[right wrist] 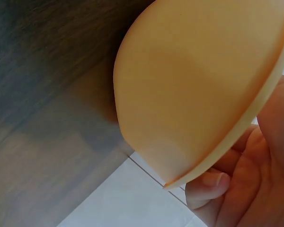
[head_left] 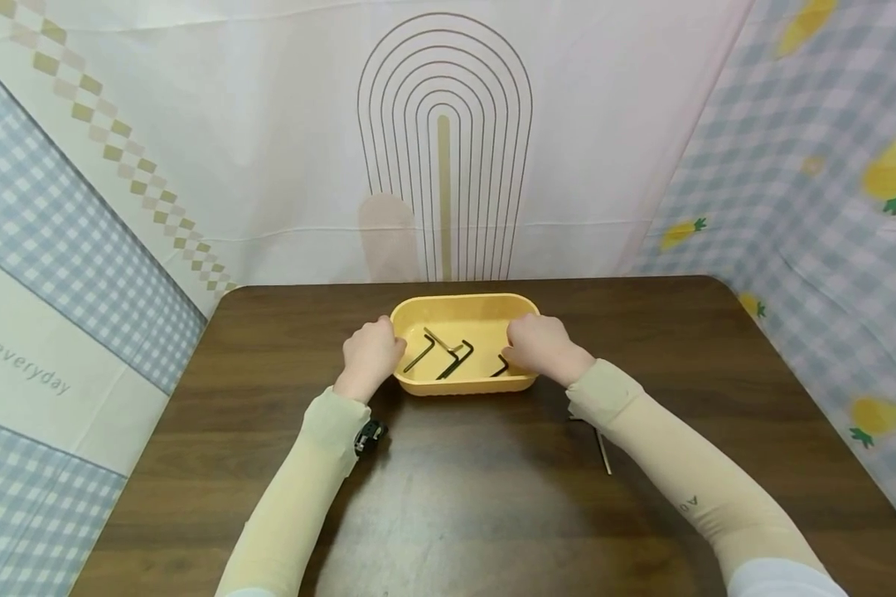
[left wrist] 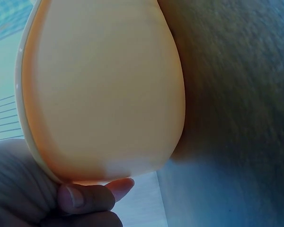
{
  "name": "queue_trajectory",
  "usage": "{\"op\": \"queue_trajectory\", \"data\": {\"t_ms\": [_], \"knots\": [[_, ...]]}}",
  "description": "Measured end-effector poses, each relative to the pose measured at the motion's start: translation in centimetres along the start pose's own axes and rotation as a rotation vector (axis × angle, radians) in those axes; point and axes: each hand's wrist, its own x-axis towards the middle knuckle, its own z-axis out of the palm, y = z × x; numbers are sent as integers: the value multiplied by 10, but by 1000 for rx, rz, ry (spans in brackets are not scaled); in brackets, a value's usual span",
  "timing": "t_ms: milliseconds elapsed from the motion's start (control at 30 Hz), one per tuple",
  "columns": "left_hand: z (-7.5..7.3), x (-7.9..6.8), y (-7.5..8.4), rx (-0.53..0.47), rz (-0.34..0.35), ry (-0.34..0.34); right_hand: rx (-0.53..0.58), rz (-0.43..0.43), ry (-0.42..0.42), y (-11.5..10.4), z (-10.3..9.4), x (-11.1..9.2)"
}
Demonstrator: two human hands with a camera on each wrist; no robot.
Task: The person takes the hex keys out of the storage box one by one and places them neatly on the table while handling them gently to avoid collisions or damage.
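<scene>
A yellow plastic basket-like tray stands at the back of the table with several L-shaped hex keys loose inside it. Its left end is gripped by my left hand, the fingers curled over the rim. At the opposite end my right hand holds the rim, thumb and fingers bent around it. The left wrist view shows the outer wall of the tray beside the curled fingers. In the right wrist view the tray wall hides part of the right hand.
Another hex key lies on the brown wooden table, partly covered by my right forearm. A printed cloth hangs behind the table's far edge, with checked cloth on both sides. A small black device sits at my left wrist.
</scene>
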Motion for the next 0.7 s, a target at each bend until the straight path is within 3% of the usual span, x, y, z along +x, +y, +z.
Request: {"op": "queue_trajectory", "data": {"t_ms": [367, 700], "knots": [[-1, -2, -1, -12, -16, -8, 1, -21, 12, -7, 5, 3], [-1, -3, 1, -15, -11, -5, 9, -66, -103, -8, 15, 8]]}}
